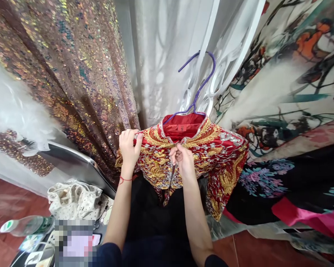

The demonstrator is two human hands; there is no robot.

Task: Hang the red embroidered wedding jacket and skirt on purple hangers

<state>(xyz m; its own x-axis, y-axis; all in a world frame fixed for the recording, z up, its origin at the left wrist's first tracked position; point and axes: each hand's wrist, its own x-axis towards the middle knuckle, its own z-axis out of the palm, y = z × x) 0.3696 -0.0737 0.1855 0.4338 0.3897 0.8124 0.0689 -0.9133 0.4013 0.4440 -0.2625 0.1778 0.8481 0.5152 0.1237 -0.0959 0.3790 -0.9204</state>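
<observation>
A red jacket (200, 157) with dense gold and silver embroidery hangs on a purple hanger (197, 97) in front of me. Inside its red collar shows a size label (182, 128) marked S. My left hand (130, 146) grips the jacket's shoulder at the left, thumb on the front and fingers over the top. At the front of the collar, my right hand (183, 157) pinches the neckline edge near the closure; the fastening itself is too small to make out. Below the collar, the front edges part slightly towards the hem.
Sequinned fabric (91, 74) hangs at the left beside white feathers (19, 107). A white scrolled metal frame (239, 48) stands behind the hanger. Patterned garments (295, 55) hang at the right. A plastic bottle (28, 225) and a spotted cloth bag (75, 200) lie lower left.
</observation>
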